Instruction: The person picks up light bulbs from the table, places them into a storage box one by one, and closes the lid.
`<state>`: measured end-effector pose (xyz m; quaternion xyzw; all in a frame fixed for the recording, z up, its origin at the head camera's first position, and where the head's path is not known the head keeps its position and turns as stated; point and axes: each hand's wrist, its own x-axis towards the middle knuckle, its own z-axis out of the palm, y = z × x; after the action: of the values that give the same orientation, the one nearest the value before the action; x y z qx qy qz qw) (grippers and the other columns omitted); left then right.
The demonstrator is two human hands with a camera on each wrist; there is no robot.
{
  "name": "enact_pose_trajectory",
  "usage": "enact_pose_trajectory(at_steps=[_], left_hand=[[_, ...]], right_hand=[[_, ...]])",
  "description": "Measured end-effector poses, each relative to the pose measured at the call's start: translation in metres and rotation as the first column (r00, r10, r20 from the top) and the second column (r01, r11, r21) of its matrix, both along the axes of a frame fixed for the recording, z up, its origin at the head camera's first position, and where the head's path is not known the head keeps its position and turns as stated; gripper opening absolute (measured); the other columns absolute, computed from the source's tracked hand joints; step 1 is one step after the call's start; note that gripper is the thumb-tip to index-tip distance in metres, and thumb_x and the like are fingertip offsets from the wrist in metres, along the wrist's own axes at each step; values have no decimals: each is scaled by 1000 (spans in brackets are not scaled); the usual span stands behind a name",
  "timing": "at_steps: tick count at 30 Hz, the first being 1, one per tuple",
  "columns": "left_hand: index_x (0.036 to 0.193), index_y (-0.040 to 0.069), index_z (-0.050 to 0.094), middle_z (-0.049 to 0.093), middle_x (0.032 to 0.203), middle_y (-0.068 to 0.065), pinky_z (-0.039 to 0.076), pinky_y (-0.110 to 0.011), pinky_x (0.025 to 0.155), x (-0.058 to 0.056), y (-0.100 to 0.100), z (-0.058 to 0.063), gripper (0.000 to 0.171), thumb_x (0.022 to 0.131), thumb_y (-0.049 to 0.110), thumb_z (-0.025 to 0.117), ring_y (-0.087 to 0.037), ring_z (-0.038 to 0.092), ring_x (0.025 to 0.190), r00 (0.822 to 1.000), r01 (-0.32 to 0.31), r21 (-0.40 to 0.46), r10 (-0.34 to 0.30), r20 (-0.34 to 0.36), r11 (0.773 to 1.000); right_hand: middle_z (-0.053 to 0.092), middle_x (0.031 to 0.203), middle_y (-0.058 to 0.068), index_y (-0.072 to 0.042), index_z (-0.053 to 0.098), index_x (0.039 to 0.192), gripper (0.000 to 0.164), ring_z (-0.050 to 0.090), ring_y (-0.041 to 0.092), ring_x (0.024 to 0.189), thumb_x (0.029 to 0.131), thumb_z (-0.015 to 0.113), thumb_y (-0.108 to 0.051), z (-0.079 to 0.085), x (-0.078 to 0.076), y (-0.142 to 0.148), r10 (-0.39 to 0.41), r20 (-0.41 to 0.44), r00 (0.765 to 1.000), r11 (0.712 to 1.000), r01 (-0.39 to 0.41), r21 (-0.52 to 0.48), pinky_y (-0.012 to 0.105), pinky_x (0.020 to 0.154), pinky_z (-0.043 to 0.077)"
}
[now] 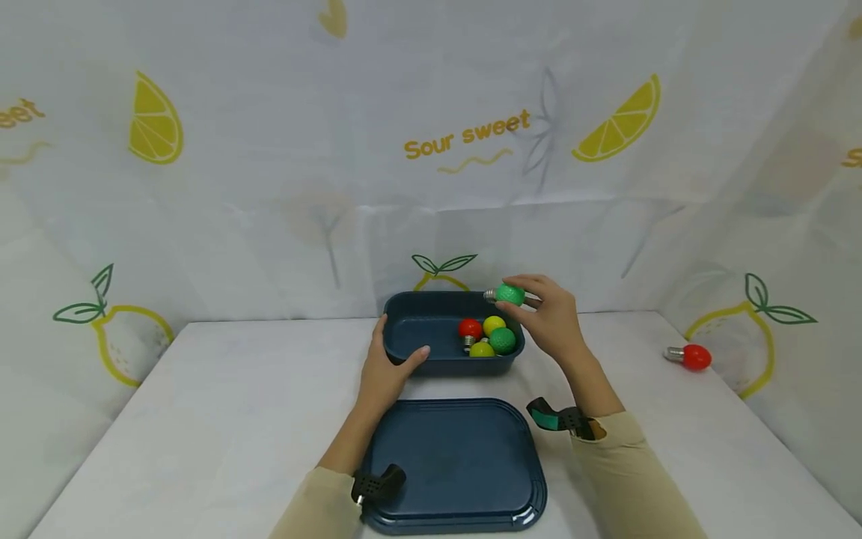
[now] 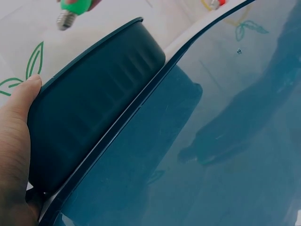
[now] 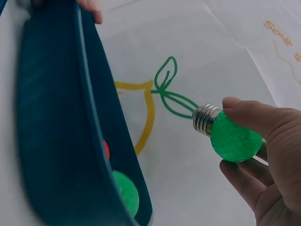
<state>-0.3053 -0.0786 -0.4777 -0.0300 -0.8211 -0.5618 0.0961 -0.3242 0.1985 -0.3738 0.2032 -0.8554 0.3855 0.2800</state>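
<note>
My right hand (image 1: 554, 316) pinches a green light bulb (image 1: 510, 294) by its round part between thumb and fingers, above the right end of a dark blue box (image 1: 431, 367). The bulb's silver screw base (image 3: 205, 119) points left, away from the palm. My left hand (image 1: 384, 372) grips the left end of the box, its thumb at the near rim and its fingers along the side. Inside, toward the right, lie a red bulb (image 1: 470, 328), yellow bulbs (image 1: 494, 325) and another green bulb (image 1: 502, 341).
A dark blue lid (image 1: 454, 464) lies flat on the white table (image 1: 269, 419), nearer to me than the box. Far to the right is a loose red bulb (image 1: 697, 358). Behind the table hangs a white cloth (image 1: 269, 187) with lemon prints.
</note>
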Motion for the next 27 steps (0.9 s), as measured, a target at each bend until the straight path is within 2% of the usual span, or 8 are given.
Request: enact_pose_trajectory(at_steps=[5, 11, 16, 21, 27], left_hand=[[163, 23, 18, 25, 169, -9, 28, -65, 119, 0, -1, -3, 101, 85, 55, 75, -36, 27, 154, 1000, -5, 8, 5, -12, 1000], [163, 26, 17, 24, 169, -8, 29, -64, 119, 0, -1, -3, 103, 85, 59, 74, -35, 27, 155, 1000, 4, -2, -4, -5, 1000], [163, 25, 18, 25, 168, -9, 29, -66, 119, 0, 0, 0, 101, 85, 57, 74, -36, 28, 154, 1000, -5, -11, 5, -9, 1000], [163, 26, 17, 24, 169, -8, 28, -64, 120, -1, 0, -1, 101, 86, 57, 74, -35, 27, 155, 1000, -3, -15, 3, -3, 1000], [163, 26, 16, 23, 169, -9, 28, -65, 119, 0, 0, -1, 102, 86, 57, 74, -36, 26, 155, 1000, 1, -5, -1, -11, 1000]], right_hand=[[66, 123, 17, -4, 72, 121, 39, 67, 34, 113, 84, 83, -11, 3, -4, -16, 17, 11, 1000, 1000, -17, -13, 49, 88, 59], [66, 128, 18, -3, 67, 129, 47, 66, 36, 119, 85, 83, -12, -1, -5, -25, -6, 68, 998, 999, 9, -34, 49, 88, 60], [67, 126, 18, -2, 70, 124, 42, 66, 35, 118, 84, 83, -11, -3, -3, -24, 28, 106, 994, 999, -23, -47, 49, 89, 60], [65, 123, 18, -2, 73, 121, 40, 66, 35, 113, 84, 83, -13, -7, -4, -26, 33, 156, 987, 999, -30, -16, 48, 89, 59], [63, 126, 18, -2, 71, 125, 40, 63, 37, 117, 87, 80, -13, -15, -7, -27, 35, 193, 981, 992, -57, 109, 52, 92, 58]])
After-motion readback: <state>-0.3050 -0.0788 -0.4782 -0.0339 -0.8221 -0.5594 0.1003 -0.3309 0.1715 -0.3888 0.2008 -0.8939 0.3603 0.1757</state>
